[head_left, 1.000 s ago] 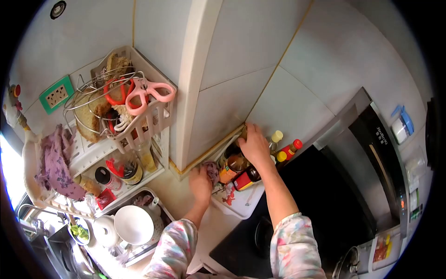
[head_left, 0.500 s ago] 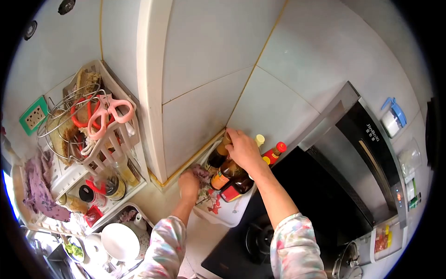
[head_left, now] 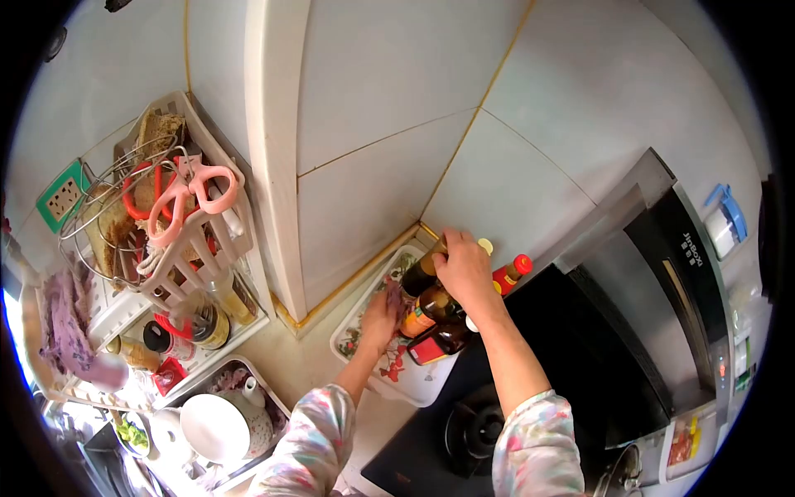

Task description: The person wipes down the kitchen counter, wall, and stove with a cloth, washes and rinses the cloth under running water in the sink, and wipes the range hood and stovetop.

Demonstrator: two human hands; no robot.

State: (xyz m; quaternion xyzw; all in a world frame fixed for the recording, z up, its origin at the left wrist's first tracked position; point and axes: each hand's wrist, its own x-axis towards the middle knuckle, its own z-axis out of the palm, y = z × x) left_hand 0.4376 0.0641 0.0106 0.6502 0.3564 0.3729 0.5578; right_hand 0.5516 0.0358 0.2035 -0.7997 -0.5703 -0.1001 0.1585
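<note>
The dark bottle (head_left: 421, 275) tilts at the rear of the patterned tray (head_left: 422, 385), near the wall corner. My right hand (head_left: 468, 269) grasps it by its upper end. Grip firmly there; control the tilt so the base does not slip. The purple cloth (head_left: 394, 296) is beside the bottle, under my left hand (head_left: 379, 319); I cannot tell how tightly those fingers close on it. Apply light, even pressure, clear of the glass. Caution: the orange-labelled bottle (head_left: 417, 321) and red-labelled bottle (head_left: 431, 346) stand close by; avoid knocking them toward the cooktop (head_left: 414, 447).
</note>
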